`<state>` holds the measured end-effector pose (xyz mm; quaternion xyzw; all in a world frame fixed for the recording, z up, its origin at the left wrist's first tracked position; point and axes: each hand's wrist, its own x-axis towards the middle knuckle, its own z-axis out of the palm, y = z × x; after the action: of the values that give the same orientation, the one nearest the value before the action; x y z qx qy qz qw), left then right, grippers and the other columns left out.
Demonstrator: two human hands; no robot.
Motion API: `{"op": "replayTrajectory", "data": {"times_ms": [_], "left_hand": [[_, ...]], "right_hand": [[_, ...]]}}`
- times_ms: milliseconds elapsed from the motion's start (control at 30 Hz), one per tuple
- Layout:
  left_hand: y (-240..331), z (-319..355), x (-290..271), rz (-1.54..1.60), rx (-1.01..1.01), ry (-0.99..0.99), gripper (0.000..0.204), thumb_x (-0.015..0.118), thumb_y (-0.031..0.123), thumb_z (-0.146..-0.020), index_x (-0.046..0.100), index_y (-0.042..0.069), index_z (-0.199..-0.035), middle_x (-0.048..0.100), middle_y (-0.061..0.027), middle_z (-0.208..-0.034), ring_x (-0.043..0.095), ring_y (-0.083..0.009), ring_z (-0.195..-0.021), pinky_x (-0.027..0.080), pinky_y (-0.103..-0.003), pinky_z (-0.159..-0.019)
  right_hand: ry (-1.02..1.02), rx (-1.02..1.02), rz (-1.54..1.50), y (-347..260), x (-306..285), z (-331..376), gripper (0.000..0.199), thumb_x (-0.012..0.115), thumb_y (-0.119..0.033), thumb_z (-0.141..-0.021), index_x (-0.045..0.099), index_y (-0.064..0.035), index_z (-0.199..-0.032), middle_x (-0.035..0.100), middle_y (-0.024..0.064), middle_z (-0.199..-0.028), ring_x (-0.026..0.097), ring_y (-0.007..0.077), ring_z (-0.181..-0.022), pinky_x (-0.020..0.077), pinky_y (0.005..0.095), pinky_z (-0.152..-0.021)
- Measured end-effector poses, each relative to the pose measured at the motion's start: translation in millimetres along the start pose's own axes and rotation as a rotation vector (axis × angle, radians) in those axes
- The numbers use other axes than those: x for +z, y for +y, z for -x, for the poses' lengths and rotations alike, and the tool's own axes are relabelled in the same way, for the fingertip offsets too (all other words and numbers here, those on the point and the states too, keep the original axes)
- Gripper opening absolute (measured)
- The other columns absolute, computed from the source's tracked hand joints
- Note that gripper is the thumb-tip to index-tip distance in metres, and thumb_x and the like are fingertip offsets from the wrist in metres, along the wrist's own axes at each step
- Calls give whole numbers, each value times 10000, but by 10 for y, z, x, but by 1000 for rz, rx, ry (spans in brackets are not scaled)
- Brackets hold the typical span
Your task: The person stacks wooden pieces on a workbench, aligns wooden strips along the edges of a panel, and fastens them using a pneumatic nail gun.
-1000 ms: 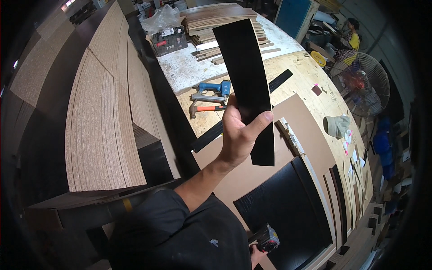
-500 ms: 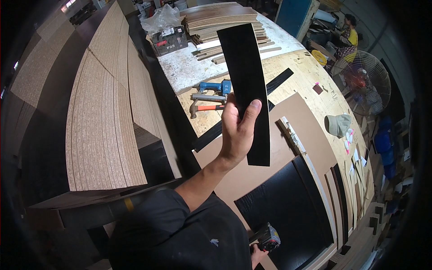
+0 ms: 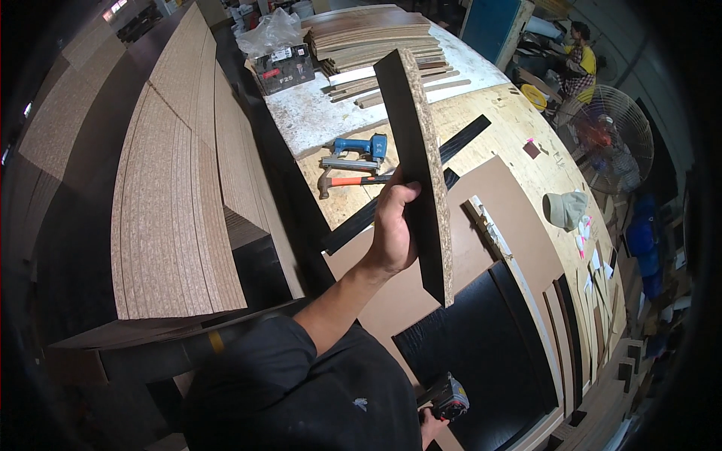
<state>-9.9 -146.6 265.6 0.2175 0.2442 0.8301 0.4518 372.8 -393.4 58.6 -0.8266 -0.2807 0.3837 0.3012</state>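
My left hand (image 3: 392, 229) grips a strip of particleboard (image 3: 406, 124), black on its face, with a bare chip edge turned toward the right. The strip stands nearly upright, raised above the bench. Low in the view, my right hand (image 3: 432, 425) is closed on a dark power tool (image 3: 451, 398), its exact kind unclear. Under that tool lies a large black panel (image 3: 489, 338) on a brown board (image 3: 504, 188). Beyond my left hand, a blue nail gun (image 3: 359, 145) and a claw hammer (image 3: 346, 181) with an orange-and-black handle rest on the bench.
Tall stacks of particleboard (image 3: 177, 203) flank my left side. Wood strips (image 3: 376, 37) and a dark box (image 3: 283, 69) occupy the far bench. A cap (image 3: 565, 209) lies at the right, near a caged fan (image 3: 604, 139). Another person (image 3: 580, 64) is in the far right background.
My left hand has turned the strip, so its bare chip edge now shows and the black face looks narrower. My right hand and its tool stay put. The background person has shifted slightly.
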Motion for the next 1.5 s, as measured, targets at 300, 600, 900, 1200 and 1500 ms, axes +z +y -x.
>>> {"op": "replayTrajectory", "data": {"times_ms": [300,600,900,1200,1500], "left_hand": [[47,66,42,78,13,-186,371,372,306,-893,488,40,-1125,487,-104,-748,527,-201,-586,465,-293,-549],[28,64,49,138,-3,-224,385,362,315,-904,494,35,-1133,488,-107,-741,530,-208,-589,468,-300,-556],[-568,-207,-404,-604,-70,42,359,687,228,-834,569,-14,-1072,624,-74,-991,577,-146,-883,469,-293,-812],[-1566,-675,-1608,-1294,-313,104,574,736,288,-776,541,-66,-1183,624,-223,-1115,596,-299,-1077,453,-366,-932],[-1302,-602,-396,-972,235,-236,172,583,127,-901,626,-4,-1004,630,-62,-964,572,-160,-902,442,-278,-843]], "right_hand": [[-31,41,-21,-294,33,140,534,706,-18,-617,405,54,-1052,576,140,-872,577,227,-752,492,342,-650],[-62,82,55,-364,5,171,562,736,-49,-661,452,47,-1136,554,105,-993,546,208,-879,463,330,-818],[-44,119,15,-259,-12,184,583,753,-70,-654,457,66,-1138,556,126,-1009,549,211,-885,459,324,-824],[23,120,-85,-99,44,198,641,737,-56,-622,459,48,-1190,569,123,-980,573,223,-861,485,340,-796],[126,86,-154,155,103,561,708,772,-104,-604,451,42,-1218,601,134,-1075,593,234,-977,477,360,-875]]}}
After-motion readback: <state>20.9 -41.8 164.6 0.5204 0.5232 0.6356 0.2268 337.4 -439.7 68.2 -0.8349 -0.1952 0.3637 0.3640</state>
